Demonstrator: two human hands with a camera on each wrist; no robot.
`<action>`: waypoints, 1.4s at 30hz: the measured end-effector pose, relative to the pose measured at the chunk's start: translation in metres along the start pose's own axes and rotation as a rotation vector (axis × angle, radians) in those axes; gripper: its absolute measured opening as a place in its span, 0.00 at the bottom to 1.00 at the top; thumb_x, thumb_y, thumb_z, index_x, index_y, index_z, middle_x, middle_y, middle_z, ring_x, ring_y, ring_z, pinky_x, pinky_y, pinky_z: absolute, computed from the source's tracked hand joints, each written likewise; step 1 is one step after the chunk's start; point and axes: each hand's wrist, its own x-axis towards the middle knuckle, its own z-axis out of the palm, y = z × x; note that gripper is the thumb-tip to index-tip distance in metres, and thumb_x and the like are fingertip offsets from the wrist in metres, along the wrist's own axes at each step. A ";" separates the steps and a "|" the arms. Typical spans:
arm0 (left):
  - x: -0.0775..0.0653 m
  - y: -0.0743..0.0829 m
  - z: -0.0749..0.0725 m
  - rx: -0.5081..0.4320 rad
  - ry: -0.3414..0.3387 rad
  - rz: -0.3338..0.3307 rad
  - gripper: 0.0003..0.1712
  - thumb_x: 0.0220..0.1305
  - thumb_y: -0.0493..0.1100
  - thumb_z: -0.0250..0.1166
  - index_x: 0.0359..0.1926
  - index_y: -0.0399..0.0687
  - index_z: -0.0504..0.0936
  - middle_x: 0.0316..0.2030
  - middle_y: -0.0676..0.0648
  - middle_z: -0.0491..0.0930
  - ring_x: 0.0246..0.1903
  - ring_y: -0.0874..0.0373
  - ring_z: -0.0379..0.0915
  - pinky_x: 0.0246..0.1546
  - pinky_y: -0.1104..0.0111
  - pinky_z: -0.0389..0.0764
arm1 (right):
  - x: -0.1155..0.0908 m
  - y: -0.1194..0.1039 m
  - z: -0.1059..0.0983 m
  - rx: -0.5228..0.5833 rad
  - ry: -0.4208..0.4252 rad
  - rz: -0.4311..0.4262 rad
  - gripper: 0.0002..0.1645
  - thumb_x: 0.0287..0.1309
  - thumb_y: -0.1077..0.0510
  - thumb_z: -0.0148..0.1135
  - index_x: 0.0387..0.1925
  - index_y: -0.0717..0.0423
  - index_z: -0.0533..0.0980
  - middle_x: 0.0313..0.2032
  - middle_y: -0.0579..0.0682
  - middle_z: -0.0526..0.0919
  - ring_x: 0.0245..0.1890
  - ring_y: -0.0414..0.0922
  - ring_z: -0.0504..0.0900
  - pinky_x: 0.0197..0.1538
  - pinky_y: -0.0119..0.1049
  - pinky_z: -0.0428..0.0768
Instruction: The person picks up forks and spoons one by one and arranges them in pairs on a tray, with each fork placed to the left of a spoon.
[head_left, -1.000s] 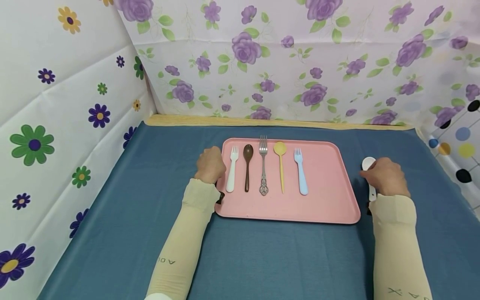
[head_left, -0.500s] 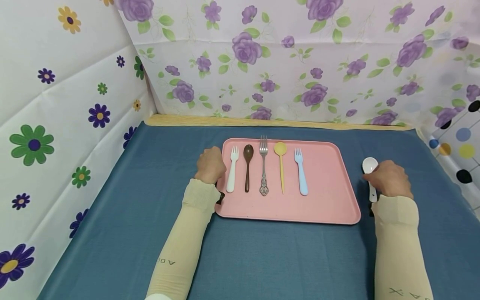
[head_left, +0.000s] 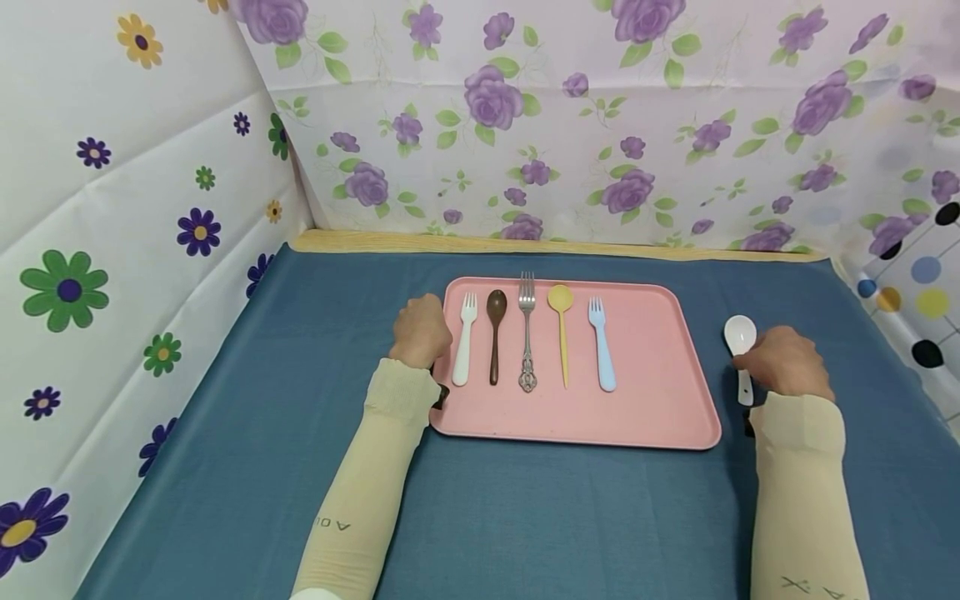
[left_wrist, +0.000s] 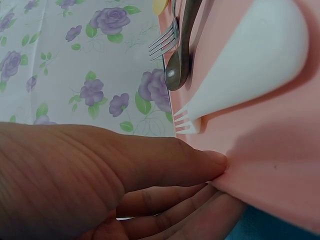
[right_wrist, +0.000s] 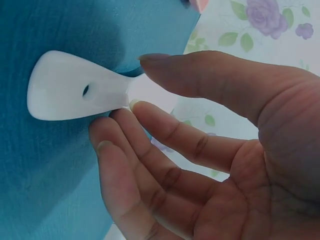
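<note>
My left hand (head_left: pixel 422 332) pinches the left rim of a pink tray (head_left: pixel 660 417), thumb on top and fingers beneath in the left wrist view. On the tray, from left to right, lie a white fork (head_left: pixel 463 350), a dark brown spoon (head_left: pixel 495 337), a silver fork (head_left: pixel 527 333), a yellow spoon (head_left: pixel 561 321) and a light blue fork (head_left: pixel 602 350). Right of the tray, a white spoon (head_left: pixel 741 332) lies on the blue cloth. Around its handle, my right hand (right_wrist: pixel 210 145) has thumb and fingers spread apart, the index fingertip close beside the handle's neck.
Blue cloth (head_left: pixel 585 517) covers the table. A pale wooden strip (head_left: pixel 465 242) runs along its back edge, before a flowered backdrop (head_left: pixel 570 150). Another flowered sheet (head_left: pixel 135 275) stands at the left, and a dotted one (head_left: pixel 930 333) at the right.
My right hand has shifted slightly right and toward me, uncovering more of the white spoon's bowl. My left hand and the tray have stayed in place.
</note>
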 end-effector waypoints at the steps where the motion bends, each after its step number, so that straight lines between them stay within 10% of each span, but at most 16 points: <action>1: 0.000 0.000 0.000 -0.002 -0.001 0.000 0.03 0.52 0.27 0.62 0.28 0.34 0.81 0.22 0.40 0.78 0.18 0.51 0.72 0.13 0.65 0.69 | 0.000 0.000 0.000 0.000 0.000 0.002 0.29 0.57 0.50 0.60 0.47 0.73 0.71 0.42 0.73 0.73 0.34 0.63 0.75 0.31 0.57 0.76; 22: -0.003 0.000 -0.001 -0.031 -0.017 -0.030 0.03 0.52 0.26 0.63 0.30 0.34 0.81 0.22 0.39 0.77 0.19 0.50 0.73 0.13 0.64 0.70 | 0.005 0.002 0.004 0.022 -0.038 0.042 0.24 0.57 0.52 0.60 0.39 0.75 0.75 0.21 0.58 0.73 0.23 0.53 0.75 0.21 0.41 0.73; 42: 0.000 0.001 0.001 -0.012 -0.005 -0.024 0.04 0.51 0.26 0.64 0.30 0.34 0.81 0.23 0.40 0.78 0.20 0.50 0.73 0.14 0.64 0.69 | 0.004 0.000 0.001 0.011 -0.061 0.038 0.23 0.59 0.52 0.57 0.38 0.73 0.74 0.23 0.59 0.70 0.24 0.53 0.74 0.23 0.42 0.73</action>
